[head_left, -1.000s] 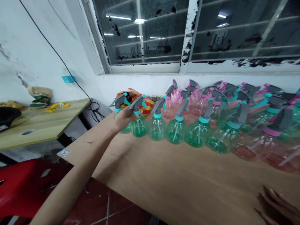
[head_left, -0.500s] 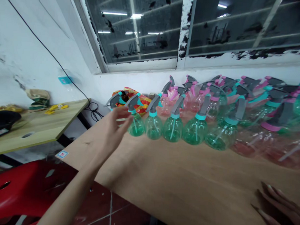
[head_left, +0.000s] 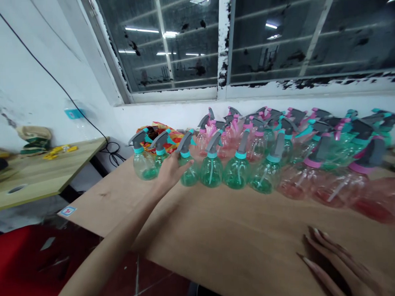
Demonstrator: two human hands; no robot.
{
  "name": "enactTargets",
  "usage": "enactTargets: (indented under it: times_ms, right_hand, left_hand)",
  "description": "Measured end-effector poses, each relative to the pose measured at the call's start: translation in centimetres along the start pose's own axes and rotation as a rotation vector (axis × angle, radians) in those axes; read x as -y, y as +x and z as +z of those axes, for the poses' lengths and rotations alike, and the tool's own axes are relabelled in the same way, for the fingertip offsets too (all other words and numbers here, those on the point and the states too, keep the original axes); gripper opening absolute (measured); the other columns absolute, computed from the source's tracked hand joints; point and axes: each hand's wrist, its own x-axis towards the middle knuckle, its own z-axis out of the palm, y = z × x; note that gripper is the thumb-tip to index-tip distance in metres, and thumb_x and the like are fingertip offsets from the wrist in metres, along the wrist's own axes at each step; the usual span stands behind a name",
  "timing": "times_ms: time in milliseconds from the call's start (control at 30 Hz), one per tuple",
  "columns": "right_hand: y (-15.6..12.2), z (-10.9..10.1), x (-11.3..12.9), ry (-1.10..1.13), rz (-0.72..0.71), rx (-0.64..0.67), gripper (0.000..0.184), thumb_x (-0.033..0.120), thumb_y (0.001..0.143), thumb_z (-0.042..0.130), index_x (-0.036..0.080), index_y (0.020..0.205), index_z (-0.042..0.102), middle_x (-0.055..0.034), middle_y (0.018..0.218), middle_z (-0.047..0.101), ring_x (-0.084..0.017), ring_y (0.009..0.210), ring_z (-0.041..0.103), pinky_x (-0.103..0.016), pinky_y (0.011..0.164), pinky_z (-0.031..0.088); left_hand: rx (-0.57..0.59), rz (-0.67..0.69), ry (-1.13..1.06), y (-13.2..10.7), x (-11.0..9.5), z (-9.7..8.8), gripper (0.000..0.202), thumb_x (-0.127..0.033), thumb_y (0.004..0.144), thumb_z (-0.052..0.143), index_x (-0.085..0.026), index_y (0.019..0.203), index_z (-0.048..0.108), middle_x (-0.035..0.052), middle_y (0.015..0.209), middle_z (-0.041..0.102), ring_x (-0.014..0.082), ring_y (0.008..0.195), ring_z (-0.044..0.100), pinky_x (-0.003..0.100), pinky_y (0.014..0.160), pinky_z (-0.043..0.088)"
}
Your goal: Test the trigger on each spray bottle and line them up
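Note:
My left hand (head_left: 170,171) reaches into the front row of spray bottles, between the second and third from the left. Its thumb points across the front of the third, a clear spray bottle (head_left: 189,176) with a turquoise collar, grey trigger head and green tint low down. The thumb stands apart from the other fingers, which are partly hidden; contact is hard to judge. Just left of the hand stand two similar bottles, the outer spray bottle (head_left: 144,165) fully visible. At the lower right, my right hand (head_left: 340,264) is over the table with its fingers apart, holding nothing.
Pink-collared spray bottles (head_left: 297,181) continue the row to the right, with more crowded behind. A red and yellow bag (head_left: 176,137) lies at the back of the wooden table (head_left: 203,225). A red stool (head_left: 23,262) and another table (head_left: 55,170) are left.
My left hand has moved rightward along the row, from beside the second bottle to the third. The camera view has shifted; my right hand stays over the table with its fingers apart.

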Motion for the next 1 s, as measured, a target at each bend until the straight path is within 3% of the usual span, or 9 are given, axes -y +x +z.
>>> enactTargets:
  times_ms: [167, 333, 400, 500, 600, 767, 867, 1000]
  right_hand:
    - [0.5, -0.8, 0.2, -0.060, -0.036, 0.032, 0.056, 0.042, 0.090, 0.042, 0.022, 0.142, 0.039, -0.0094, 0.144, 0.046, -0.030, 0.127, 0.048, -0.048, 0.094, 0.052]
    - [0.7, -1.2, 0.4, -0.025, -0.158, 0.004, 0.043, 0.045, 0.086, 0.047, 0.028, 0.124, 0.060, -0.0055, 0.137, 0.053, -0.033, 0.127, 0.048, -0.053, 0.096, 0.049]
    - [0.8, -1.1, 0.7, -0.024, -0.118, -0.002, 0.042, 0.045, 0.086, 0.048, 0.029, 0.122, 0.061, -0.0050, 0.138, 0.053, -0.034, 0.129, 0.045, -0.056, 0.100, 0.044]
    - [1.0, -0.9, 1.4, -0.051, 0.041, -0.012, 0.051, 0.047, 0.089, 0.043, 0.019, 0.131, 0.054, -0.0095, 0.139, 0.051, -0.033, 0.131, 0.043, -0.056, 0.105, 0.039]
    - [1.2, -0.9, 1.8, -0.051, 0.082, 0.025, 0.058, 0.051, 0.091, 0.037, 0.013, 0.133, 0.050, -0.0130, 0.140, 0.051, -0.031, 0.131, 0.043, -0.054, 0.106, 0.038]
    - [1.9, -1.6, 2.3, -0.020, 0.131, 0.053, 0.059, 0.054, 0.092, 0.036, 0.011, 0.132, 0.049, -0.0132, 0.141, 0.049, -0.028, 0.133, 0.041, -0.051, 0.108, 0.037]
    - [2.2, -1.8, 2.6, -0.024, 0.130, 0.060, 0.059, 0.053, 0.093, 0.036, 0.011, 0.131, 0.050, -0.0135, 0.141, 0.049, -0.027, 0.134, 0.040, -0.051, 0.108, 0.037]
    - [2.3, -2.0, 2.7, -0.028, 0.124, 0.063, 0.058, 0.052, 0.093, 0.037, 0.010, 0.131, 0.050, -0.0138, 0.142, 0.048, -0.027, 0.134, 0.039, -0.051, 0.108, 0.037]
  left_hand:
    - [0.049, -0.026, 0.062, -2.3, -0.9, -1.8, 0.029, -0.047, 0.077, 0.063, -0.019, 0.082, 0.056, 0.0029, 0.074, 0.059, 0.0238, 0.072, 0.060, 0.035, 0.066, 0.046]
    - [-0.038, -0.058, 0.025, -7.3, -2.5, -1.4, 0.036, -0.050, 0.080, 0.060, -0.018, 0.097, 0.055, 0.0060, 0.092, 0.061, 0.0228, 0.081, 0.062, 0.035, 0.070, 0.050]
    - [-0.077, -0.020, -0.067, -9.5, -3.9, -0.8, 0.037, -0.049, 0.082, 0.060, -0.019, 0.103, 0.054, 0.0061, 0.098, 0.060, 0.0236, 0.091, 0.061, 0.038, 0.078, 0.051]
    - [-0.008, -0.012, -0.054, -12.4, -7.2, 0.0, 0.036, -0.047, 0.085, 0.059, -0.022, 0.110, 0.052, 0.0052, 0.102, 0.061, 0.0240, 0.095, 0.061, 0.040, 0.081, 0.050]
    - [0.013, 0.066, -0.040, -14.1, -11.2, 0.8, 0.035, -0.044, 0.085, 0.060, -0.021, 0.110, 0.050, 0.0062, 0.103, 0.059, 0.0245, 0.099, 0.059, 0.040, 0.084, 0.050]
    - [0.159, 0.066, -0.122, -15.2, -16.1, 2.3, 0.034, -0.045, 0.084, 0.060, -0.019, 0.103, 0.052, 0.0080, 0.102, 0.059, 0.0272, 0.101, 0.057, 0.045, 0.087, 0.048]
    - [0.213, 0.033, -0.183, -14.9, -17.0, 2.9, 0.043, -0.047, 0.080, 0.064, -0.018, 0.110, 0.052, 0.0101, 0.110, 0.058, 0.0299, 0.108, 0.054, 0.049, 0.091, 0.045]
    - [0.297, -0.023, -0.345, -13.8, -16.9, 2.9, 0.070, -0.051, 0.075, 0.068, -0.021, 0.132, 0.040, 0.0123, 0.122, 0.055, 0.0311, 0.112, 0.054, 0.050, 0.094, 0.043]
